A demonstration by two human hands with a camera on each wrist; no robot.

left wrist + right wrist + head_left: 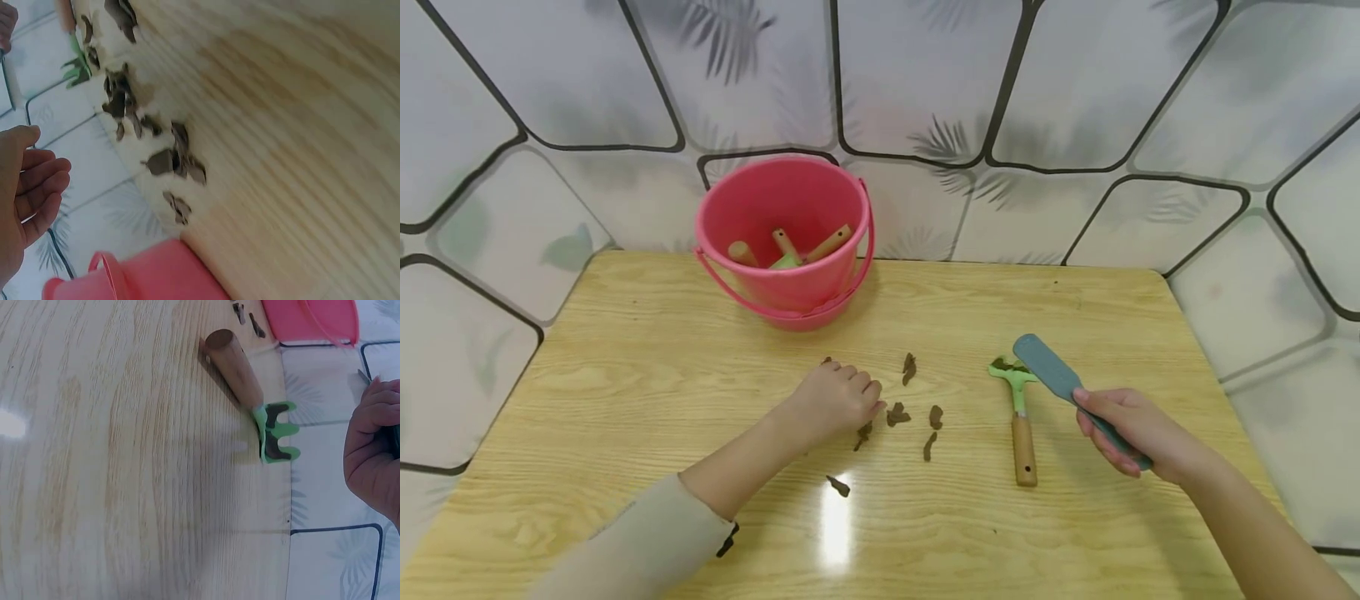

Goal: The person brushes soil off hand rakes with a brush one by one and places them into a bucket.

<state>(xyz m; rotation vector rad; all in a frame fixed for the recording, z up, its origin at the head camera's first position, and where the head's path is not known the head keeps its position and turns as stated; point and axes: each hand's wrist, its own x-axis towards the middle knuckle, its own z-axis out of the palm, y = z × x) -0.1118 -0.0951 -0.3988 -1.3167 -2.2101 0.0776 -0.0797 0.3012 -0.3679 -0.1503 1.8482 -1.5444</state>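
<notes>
My right hand (1131,429) grips a flat grey spatula (1048,367), fingers wrapped round its narrower end, the broad end pointing to the far left. Under that broad end lies a small green hand rake (1022,429) with a wooden handle, dark brown bits on its tines. Over the middle of the table is my left hand (835,400), close above scattered brown pieces (897,414). In the left wrist view its fingers (44,187) are loosely curved with nothing between them. The right wrist view shows the rake (269,431) tines toward the wall and only part of my right hand (375,444).
A pink bucket (782,287) stands at the back left, its handle hanging down in front, with several wooden-handled tools (827,244) inside. Behind the wooden table (625,350) rises a patterned wall (917,83). One brown piece (838,486) lies nearer the front.
</notes>
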